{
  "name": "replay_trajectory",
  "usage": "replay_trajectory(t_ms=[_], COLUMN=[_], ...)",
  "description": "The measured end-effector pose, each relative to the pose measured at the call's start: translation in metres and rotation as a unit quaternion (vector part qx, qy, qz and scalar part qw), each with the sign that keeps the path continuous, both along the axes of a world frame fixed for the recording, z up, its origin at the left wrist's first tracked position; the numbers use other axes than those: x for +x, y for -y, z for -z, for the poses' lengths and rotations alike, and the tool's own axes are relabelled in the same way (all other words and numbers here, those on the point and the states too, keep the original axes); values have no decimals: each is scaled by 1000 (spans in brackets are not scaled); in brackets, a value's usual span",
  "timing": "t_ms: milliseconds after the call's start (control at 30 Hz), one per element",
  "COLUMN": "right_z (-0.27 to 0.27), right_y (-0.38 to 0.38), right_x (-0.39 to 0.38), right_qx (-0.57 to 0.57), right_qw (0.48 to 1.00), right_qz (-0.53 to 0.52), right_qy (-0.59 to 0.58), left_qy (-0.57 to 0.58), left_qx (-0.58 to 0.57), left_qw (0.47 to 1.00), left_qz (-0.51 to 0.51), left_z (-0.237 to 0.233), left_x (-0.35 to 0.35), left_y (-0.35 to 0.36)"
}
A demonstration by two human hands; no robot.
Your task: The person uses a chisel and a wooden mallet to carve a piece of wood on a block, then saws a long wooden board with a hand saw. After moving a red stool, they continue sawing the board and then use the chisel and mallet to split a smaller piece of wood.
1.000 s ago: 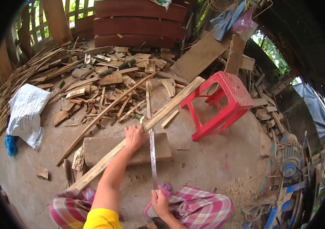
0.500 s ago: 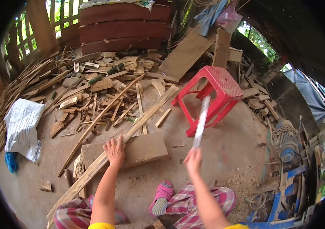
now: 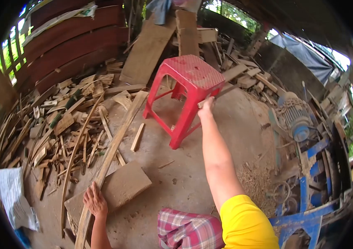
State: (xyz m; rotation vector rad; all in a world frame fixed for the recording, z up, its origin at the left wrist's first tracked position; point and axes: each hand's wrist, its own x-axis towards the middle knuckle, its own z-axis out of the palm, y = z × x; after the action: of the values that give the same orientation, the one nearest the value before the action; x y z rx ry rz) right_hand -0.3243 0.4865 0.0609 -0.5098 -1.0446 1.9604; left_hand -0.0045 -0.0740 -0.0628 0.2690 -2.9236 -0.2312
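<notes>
My left hand (image 3: pixel 95 201) grips a long wooden strip (image 3: pixel 116 137) near its lower end. That strip slants across a thick wooden block (image 3: pixel 128 182) on the floor and reaches up toward the scrap pile. My right hand (image 3: pixel 206 108) is stretched forward, closed round the handle of a machete (image 3: pixel 228 89). The blade points up and to the right, edge-on and dark, just beside the red plastic stool (image 3: pixel 197 72). The stool stands upright, and my right hand overlaps its near right leg in this view.
Split wood scraps (image 3: pixel 70 120) spread over the floor at left, by a white sack (image 3: pixel 12 191). One short stick (image 3: pixel 138 137) lies near the stool. A motor (image 3: pixel 296 118) on a blue metal frame (image 3: pixel 305 220) stands at right, with sawdust (image 3: pixel 253 186) beside it. Planks lean at the back.
My right hand has moved up and forward to the stool with the machete, whose blade has swung to the right. My left hand keeps to the strip. The view has turned right.
</notes>
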Motion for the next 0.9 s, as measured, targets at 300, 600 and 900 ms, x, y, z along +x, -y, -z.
replay_trajectory(t_ms=[300,600,900], right_z=[-74,-60,-79], right_y=[-11,-126,-169], right_x=[125,368,432], right_qx=[-43,32,101], right_qw=[953,889,759], right_qz=[267,456,621], right_qy=[135,-6,168], left_qy=[-28,-1,-46], left_qx=[-25,-40,-16], left_qw=[999,999,999], left_qz=[22,12,23], left_z=[8,4,14], left_x=[2,4,27], left_y=[-1,-3,22])
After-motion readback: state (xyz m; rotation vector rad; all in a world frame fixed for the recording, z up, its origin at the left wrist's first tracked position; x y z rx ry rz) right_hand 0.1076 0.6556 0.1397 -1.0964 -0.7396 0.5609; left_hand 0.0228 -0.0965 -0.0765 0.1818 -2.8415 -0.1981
